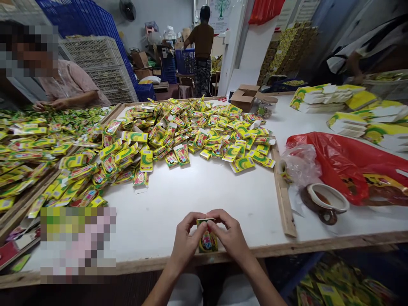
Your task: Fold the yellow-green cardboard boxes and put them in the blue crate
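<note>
At the near edge of the white table, a small yellow-green printed carton point(208, 241) stands between my two hands. My left hand point(188, 234) pinches its top from the left, thumb in front and index finger at the upper edge. My right hand point(228, 233) grips the same top edge from the right, the thumbs almost meeting. The carton's lower front, with its colourful print, shows below the thumbs; its back is hidden. Beyond my hands lies a big heap of similar small cartons point(183, 155) spread across the table.
A wooden strip point(284, 204) borders the right side. Past it are a brown-and-white mug point(328, 199), a red plastic bag point(344, 157) and stacks of flat cartons point(328, 100). An open cardboard box point(245, 97) stands at the back. Co-workers are at left, back and right.
</note>
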Demonstrator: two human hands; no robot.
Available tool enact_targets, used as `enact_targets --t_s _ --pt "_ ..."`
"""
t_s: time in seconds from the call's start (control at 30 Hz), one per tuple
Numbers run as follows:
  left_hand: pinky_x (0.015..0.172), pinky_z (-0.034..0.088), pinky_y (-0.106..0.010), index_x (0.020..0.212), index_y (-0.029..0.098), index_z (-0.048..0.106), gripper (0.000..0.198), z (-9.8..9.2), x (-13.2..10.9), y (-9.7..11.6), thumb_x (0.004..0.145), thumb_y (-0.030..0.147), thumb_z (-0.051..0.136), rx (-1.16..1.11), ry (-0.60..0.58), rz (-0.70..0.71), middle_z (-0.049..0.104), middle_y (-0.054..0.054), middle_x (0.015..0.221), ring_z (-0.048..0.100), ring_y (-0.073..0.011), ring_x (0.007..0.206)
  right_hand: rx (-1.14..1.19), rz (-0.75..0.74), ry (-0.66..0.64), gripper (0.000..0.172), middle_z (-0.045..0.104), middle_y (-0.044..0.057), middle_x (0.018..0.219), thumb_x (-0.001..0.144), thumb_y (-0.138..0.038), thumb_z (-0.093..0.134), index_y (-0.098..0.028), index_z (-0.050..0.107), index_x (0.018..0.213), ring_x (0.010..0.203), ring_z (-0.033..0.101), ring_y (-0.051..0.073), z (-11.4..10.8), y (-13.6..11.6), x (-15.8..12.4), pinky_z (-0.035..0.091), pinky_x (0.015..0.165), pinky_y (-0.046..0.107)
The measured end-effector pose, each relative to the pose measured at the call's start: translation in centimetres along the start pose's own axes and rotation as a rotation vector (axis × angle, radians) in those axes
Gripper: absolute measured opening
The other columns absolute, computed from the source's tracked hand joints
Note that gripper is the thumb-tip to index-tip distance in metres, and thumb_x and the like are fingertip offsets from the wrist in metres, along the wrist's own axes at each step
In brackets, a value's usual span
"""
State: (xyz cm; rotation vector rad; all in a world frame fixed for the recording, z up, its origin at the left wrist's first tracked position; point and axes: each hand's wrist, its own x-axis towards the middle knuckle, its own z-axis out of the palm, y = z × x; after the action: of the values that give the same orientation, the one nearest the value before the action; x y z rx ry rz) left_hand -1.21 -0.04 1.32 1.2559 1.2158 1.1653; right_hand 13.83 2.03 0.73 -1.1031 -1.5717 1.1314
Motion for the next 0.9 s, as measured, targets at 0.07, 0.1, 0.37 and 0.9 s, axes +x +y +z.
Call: enact_targets --t_s 0.07,0.1,0.37,0.9 --pt "0.080 0.048 -0.030 0.091 0.016 0.065 0.017 0.1 -0.1 0.1 0.084 0.029 0.057 -0.005 0.044 -0.001 0.068 -0.007 0.091 0.063 -0.0203 0.089 -0.001 -0.004 0.022 0.014 0.065 0.005 0.090 0.087 -0.030 0.056 -0.019 0.064 0.085 0.088 0.060 0.019 0.1 -0.3 0.0 0.048 0.076 0.029" --pt "0.080 0.048 -0.030 0.090 0.016 0.066 0.017 0.3 -0.1 0.1 0.084 0.029 0.056 -0.011 0.066 -0.007 0.068 -0.007 0.091 0.063 -0.0202 0.088 -0.001 0.000 0.036 0.015 0.064 0.005 0.089 0.088 -0.030 0.054 -0.019 0.064 0.084 0.086 0.060 0.019 0.2 -0.5 0.0 0.048 0.076 0.029" --pt "0.082 0.048 -0.029 0.095 0.017 0.067 0.021 1.0 -0.9 -0.2 0.082 0.030 0.058 -0.044 0.127 -0.072 0.069 -0.008 0.097 0.062 -0.0204 0.092 0.003 0.027 0.032 0.010 0.064 0.005 0.090 0.086 -0.025 0.055 -0.019 0.063 0.089 0.086 0.060 0.019 0.4 -1.0 -0.3 0.048 0.075 0.028" --pt "0.069 0.047 -0.024 0.083 0.016 0.068 0.021 0.7 0.3 1.1 0.083 0.033 0.056 0.017 0.110 -0.087 0.069 -0.003 0.078 0.061 -0.0165 0.074 -0.045 0.113 0.043 0.013 0.061 0.000 0.073 0.084 -0.030 0.057 -0.018 0.059 0.079 0.068 0.055 0.015 0.3 -2.0 0.7 0.044 0.065 0.025"
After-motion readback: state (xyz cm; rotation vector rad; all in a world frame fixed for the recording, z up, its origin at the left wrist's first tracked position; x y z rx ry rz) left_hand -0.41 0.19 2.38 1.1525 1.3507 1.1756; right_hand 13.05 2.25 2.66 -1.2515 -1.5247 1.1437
